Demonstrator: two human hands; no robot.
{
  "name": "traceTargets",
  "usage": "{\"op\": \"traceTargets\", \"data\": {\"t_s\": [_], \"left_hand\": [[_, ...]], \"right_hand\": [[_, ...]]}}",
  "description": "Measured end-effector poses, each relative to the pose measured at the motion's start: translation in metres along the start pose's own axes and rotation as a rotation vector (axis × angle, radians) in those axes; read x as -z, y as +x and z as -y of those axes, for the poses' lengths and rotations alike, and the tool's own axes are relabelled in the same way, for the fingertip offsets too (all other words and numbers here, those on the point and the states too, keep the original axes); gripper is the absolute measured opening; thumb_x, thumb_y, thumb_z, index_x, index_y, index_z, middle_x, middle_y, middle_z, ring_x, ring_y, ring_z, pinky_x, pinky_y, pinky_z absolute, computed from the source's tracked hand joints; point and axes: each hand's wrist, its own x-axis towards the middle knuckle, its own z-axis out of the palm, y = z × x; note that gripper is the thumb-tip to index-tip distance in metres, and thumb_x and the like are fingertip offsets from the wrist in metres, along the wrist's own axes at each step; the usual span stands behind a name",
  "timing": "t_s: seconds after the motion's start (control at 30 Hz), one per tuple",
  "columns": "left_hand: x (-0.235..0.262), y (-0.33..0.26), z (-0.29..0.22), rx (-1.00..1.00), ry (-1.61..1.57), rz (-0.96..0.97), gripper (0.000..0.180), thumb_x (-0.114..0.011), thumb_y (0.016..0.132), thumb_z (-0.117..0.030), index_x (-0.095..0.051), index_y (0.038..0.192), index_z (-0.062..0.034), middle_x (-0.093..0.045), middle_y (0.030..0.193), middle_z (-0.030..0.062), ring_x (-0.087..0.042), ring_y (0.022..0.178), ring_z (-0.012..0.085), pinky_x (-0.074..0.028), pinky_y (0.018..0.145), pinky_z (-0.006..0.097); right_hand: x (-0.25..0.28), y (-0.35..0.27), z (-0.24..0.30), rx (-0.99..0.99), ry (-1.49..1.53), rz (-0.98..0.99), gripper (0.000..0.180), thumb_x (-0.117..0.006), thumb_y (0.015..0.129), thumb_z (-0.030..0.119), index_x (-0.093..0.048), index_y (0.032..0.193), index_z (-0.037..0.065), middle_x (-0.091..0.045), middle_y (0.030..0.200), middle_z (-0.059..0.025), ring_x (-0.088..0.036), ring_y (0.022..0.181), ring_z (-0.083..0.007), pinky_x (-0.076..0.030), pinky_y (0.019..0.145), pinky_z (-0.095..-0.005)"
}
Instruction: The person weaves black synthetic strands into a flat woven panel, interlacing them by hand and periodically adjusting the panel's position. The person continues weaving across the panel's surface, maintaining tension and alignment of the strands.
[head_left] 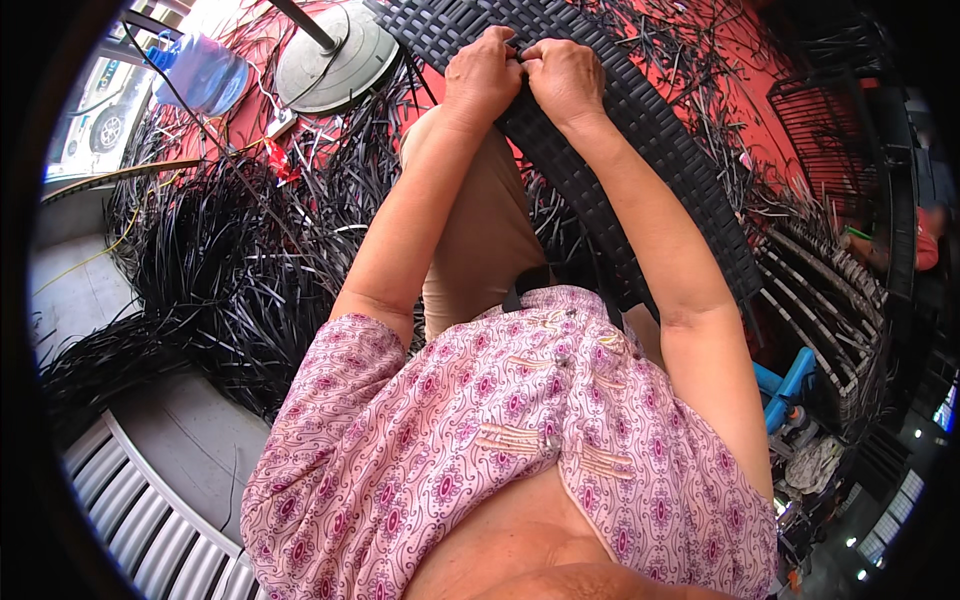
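A long black woven panel [640, 150] of flat strips, like wicker furniture, slants across my lap from the top middle toward the right. Over its upper part my left hand [484, 78] and my right hand [566, 82] come close together, their fingertips almost meeting. Both sets of fingers are bent in a pinch. A small dark bit shows between them, but the fingers hide most of it, so I cannot make out what it is. Beneath my left forearm is my leg in brown trousers [480, 220].
Loose black strips [220, 250] lie in a large heap at left, over a red floor covering [745, 80]. A round grey base with a pole [340, 60] and a blue water jug [210, 75] stand behind. Striped frames [820, 290] lean at right, near a blue object [790, 390].
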Motion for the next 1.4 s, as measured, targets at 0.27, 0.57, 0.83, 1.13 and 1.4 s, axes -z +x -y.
{"op": "traceTargets", "data": {"t_s": [0.27, 0.57, 0.83, 1.13, 1.4], "left_hand": [[0.009, 0.017, 0.035, 0.003, -0.415, 0.175, 0.045, -0.070, 0.080, -0.005, -0.065, 0.124, -0.0017, -0.076, 0.099, 0.0099, -0.072, 0.093, 0.0177, -0.057, 0.084, 0.030], [0.012, 0.018, 0.044, 0.109, -0.694, 0.283, 0.041, -0.070, 0.085, -0.003, -0.066, 0.126, -0.0067, -0.071, 0.100, 0.0018, -0.064, 0.087, 0.0067, -0.049, 0.069, 0.020], [-0.007, 0.026, 0.072, 0.149, -0.768, 0.234, 0.033, -0.074, 0.088, -0.008, -0.068, 0.120, -0.0042, -0.072, 0.096, 0.0024, -0.066, 0.086, 0.0088, -0.052, 0.074, 0.023], [-0.003, 0.052, 0.093, 0.090, -0.402, -0.008, 0.027, -0.075, 0.087, -0.010, -0.070, 0.112, -0.0018, -0.072, 0.095, 0.0033, -0.066, 0.088, 0.0112, -0.053, 0.081, 0.026], [0.019, 0.101, 0.128, 0.192, -0.509, 0.071, 0.031, -0.066, 0.085, 0.001, -0.061, 0.115, -0.0028, -0.068, 0.090, 0.0061, -0.062, 0.076, 0.0153, -0.052, 0.068, 0.029]], "right_hand": [[-0.004, -0.010, 0.007, 0.063, 0.035, -0.097, 0.021, -0.072, 0.088, 0.020, -0.072, 0.106, 0.009, -0.075, 0.093, -0.0148, -0.073, 0.088, -0.0353, -0.057, 0.080, -0.0458], [-0.013, -0.011, 0.005, 0.144, 0.002, -0.140, 0.031, -0.073, 0.089, 0.018, -0.059, 0.116, 0.011, -0.074, 0.089, -0.0139, -0.073, 0.085, -0.0352, -0.057, 0.075, -0.0485], [-0.013, -0.007, 0.004, 0.223, 0.103, -0.148, 0.034, -0.077, 0.087, 0.021, -0.061, 0.115, 0.010, -0.073, 0.091, -0.0129, -0.072, 0.087, -0.0334, -0.057, 0.076, -0.0456], [0.045, -0.048, -0.022, 0.282, 0.050, -0.329, 0.044, -0.080, 0.081, 0.021, -0.063, 0.119, 0.008, -0.066, 0.114, -0.0112, -0.062, 0.110, -0.0317, -0.050, 0.097, -0.0411], [0.165, -0.168, -0.129, -0.268, -0.147, -0.509, 0.038, -0.077, 0.090, 0.017, -0.065, 0.120, 0.000, -0.066, 0.114, -0.0162, -0.063, 0.103, -0.0314, -0.050, 0.092, -0.0418]]}}
